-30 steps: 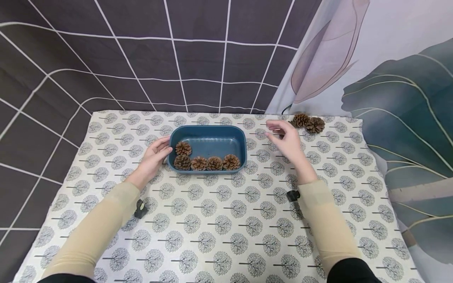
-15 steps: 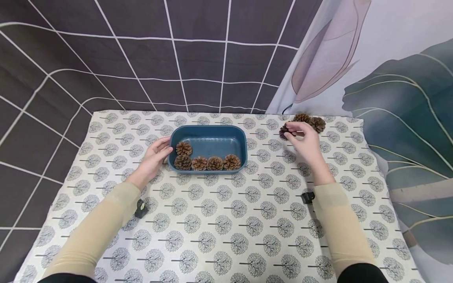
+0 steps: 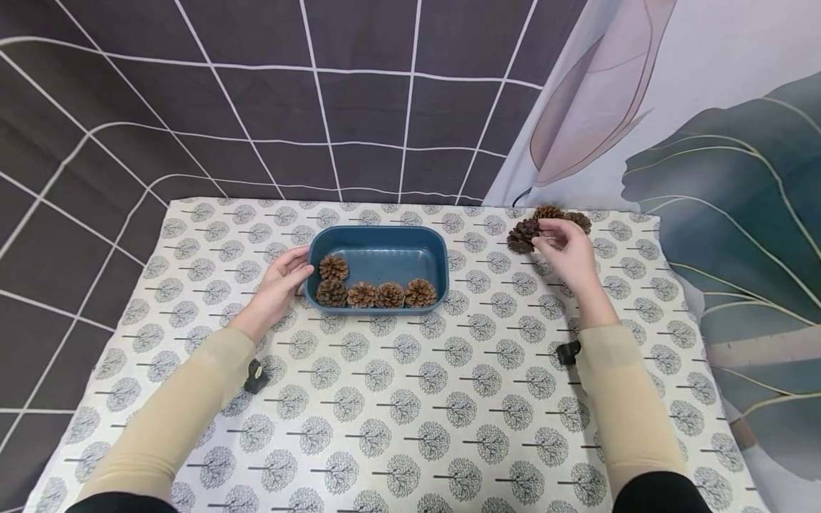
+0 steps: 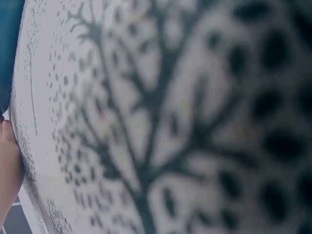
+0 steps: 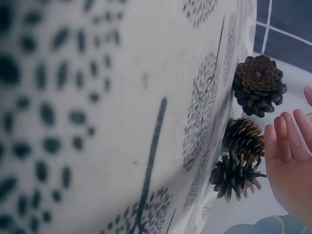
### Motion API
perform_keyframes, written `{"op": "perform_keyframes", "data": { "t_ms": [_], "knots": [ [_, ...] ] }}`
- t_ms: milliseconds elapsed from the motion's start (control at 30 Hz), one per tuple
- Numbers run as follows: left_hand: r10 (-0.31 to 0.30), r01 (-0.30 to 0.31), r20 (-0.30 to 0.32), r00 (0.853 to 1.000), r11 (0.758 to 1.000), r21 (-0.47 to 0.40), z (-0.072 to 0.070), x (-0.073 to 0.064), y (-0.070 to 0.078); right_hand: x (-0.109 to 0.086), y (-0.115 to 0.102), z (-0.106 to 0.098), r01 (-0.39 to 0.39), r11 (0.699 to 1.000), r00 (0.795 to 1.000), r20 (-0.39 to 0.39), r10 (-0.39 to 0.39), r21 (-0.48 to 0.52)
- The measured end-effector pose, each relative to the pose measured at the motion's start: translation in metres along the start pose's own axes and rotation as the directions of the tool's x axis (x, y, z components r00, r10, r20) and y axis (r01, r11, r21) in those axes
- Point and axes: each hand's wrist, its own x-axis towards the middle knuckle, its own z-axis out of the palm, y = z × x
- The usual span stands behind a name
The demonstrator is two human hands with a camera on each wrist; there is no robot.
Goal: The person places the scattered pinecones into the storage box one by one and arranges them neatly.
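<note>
My left hand (image 3: 279,285) rests against the left end of a blue rectangular tray (image 3: 378,239), fingers and thumb at its outer side. Several brown pine cones (image 3: 389,294) line the tray's near side, with another pine cone (image 3: 333,267) behind the leftmost. On the right my right hand (image 3: 569,255) hovers at a dark pine cone (image 3: 522,236). In the right wrist view that hand's fingers (image 5: 282,139) are extended, with a visible gap to the dark pine cone (image 5: 258,85). Two more pine cones (image 5: 243,139) (image 5: 236,178) sit close by, partly behind the hand in the head view.
A white tablecloth printed with trees (image 3: 410,406) covers the table. Behind it hangs a dark grey cloth with white grid lines (image 3: 365,107); at the right is a patterned curtain (image 3: 731,214). A blurred tablecloth fills most of the left wrist view.
My right hand has moved to the right, over towards the group of pine cones, so the dark cone it covered now shows at its left. The left hand and tray have stayed put.
</note>
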Motion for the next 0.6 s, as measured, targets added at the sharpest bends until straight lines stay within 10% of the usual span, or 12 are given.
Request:
{"op": "perform_keyframes", "data": {
  "t_ms": [600],
  "knots": [
    [0.006, -0.006, 0.006, 1.0, 1.0, 0.007, 0.0, -0.001, 0.001, 0.014, 0.001, 0.004, -0.103, 0.993, 0.991, 0.085, 0.108, -0.058]
  ]
}}
